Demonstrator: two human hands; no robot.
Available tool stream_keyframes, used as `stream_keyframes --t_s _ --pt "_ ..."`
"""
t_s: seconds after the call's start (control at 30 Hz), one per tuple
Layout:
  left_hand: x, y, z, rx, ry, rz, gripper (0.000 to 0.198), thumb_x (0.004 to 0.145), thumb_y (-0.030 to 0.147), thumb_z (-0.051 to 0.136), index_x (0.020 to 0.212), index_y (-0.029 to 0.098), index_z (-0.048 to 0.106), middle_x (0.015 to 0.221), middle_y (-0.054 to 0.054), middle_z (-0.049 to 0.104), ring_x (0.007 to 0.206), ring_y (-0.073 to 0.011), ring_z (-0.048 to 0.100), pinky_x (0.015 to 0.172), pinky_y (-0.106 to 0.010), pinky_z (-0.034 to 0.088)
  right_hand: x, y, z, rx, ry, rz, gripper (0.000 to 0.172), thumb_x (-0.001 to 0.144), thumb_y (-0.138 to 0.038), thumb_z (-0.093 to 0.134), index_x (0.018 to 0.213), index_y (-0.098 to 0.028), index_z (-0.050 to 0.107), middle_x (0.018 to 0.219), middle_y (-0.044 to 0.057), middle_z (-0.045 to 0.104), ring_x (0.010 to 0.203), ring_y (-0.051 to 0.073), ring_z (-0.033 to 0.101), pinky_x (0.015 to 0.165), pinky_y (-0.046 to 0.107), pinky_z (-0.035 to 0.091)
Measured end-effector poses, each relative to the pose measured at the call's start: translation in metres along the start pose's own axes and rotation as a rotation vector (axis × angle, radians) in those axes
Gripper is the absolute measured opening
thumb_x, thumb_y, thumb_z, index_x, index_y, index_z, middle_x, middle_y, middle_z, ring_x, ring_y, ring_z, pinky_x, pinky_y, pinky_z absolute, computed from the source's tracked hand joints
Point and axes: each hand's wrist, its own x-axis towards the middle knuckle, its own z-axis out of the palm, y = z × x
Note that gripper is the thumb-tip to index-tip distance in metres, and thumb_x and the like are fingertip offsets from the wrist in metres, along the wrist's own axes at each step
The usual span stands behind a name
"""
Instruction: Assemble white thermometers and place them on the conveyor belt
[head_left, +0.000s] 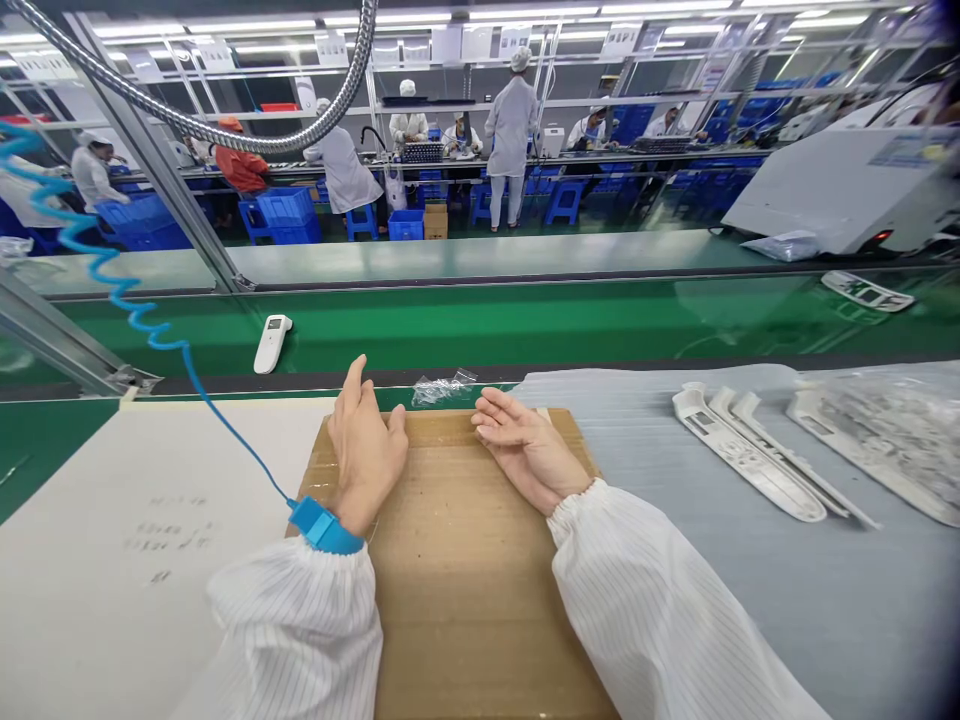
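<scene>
My left hand (365,443) rests on a brown cardboard sheet (457,580) with its fingers stretched forward and nothing in it. A blue wrist strap (324,526) with a coiled blue cord (120,290) sits on that wrist. My right hand (517,440) lies on the same cardboard, palm turned up and inward, fingers loosely extended and empty. A small clear plastic bag (442,388) lies just beyond both hands at the cardboard's far edge.
White plastic housing shells (750,450) lie on grey foam (825,600) to the right. A white handheld device (271,342) sits on the green conveyor belt (525,325). A white sheet (112,540) covers the left. Several people in white coats work at benches beyond.
</scene>
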Motion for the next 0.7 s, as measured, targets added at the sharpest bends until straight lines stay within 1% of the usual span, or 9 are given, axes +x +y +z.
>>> stream_keyframes --t_s 0.13,0.27,0.43,0.7 --pt "-0.0002 0.001 -0.0001 0.026 -0.043 -0.018 0.044 0.088 0.026 0.051 0.13 0.011 0.057 0.162 -0.015 0.028 0.141 -0.0355 0.041 0.111 -0.053 0.042 -0.0004 -0.0004 0.0008 0.001 0.007 0.007 0.044 0.058 0.001 0.08 0.097 -0.02 0.074 0.101 0.001 0.068 0.087 0.011 0.066 0.085 0.023 0.054" --pt "-0.0004 0.0027 -0.0008 0.045 -0.08 -0.033 0.045 0.088 0.026 0.052 0.13 0.009 0.056 0.162 -0.016 0.027 0.141 -0.0363 0.04 0.111 -0.055 0.041 -0.0017 -0.0011 0.0024 -0.002 0.012 0.007 0.044 0.058 0.0 0.081 0.096 -0.021 0.074 0.1 0.001 0.069 0.087 0.01 0.066 0.084 0.021 0.054" --pt "-0.0009 0.0019 0.0001 0.019 -0.078 -0.018 0.044 0.088 0.026 0.052 0.129 0.01 0.057 0.161 -0.017 0.029 0.141 -0.0357 0.04 0.112 -0.053 0.039 -0.0024 -0.0009 0.0029 -0.011 0.011 0.0 0.043 0.059 0.0 0.079 0.096 -0.021 0.074 0.1 0.001 0.068 0.087 0.01 0.065 0.085 0.022 0.054" --pt "-0.0013 0.0036 -0.0016 0.012 -0.101 -0.044 0.047 0.09 0.026 0.052 0.134 0.009 0.051 0.161 -0.019 0.026 0.142 -0.0359 0.038 0.112 -0.056 0.039 0.0019 0.0004 -0.0007 -0.003 0.006 0.02 0.046 0.056 -0.001 0.082 0.097 -0.021 0.074 0.101 0.001 0.068 0.089 0.01 0.065 0.085 0.02 0.053"
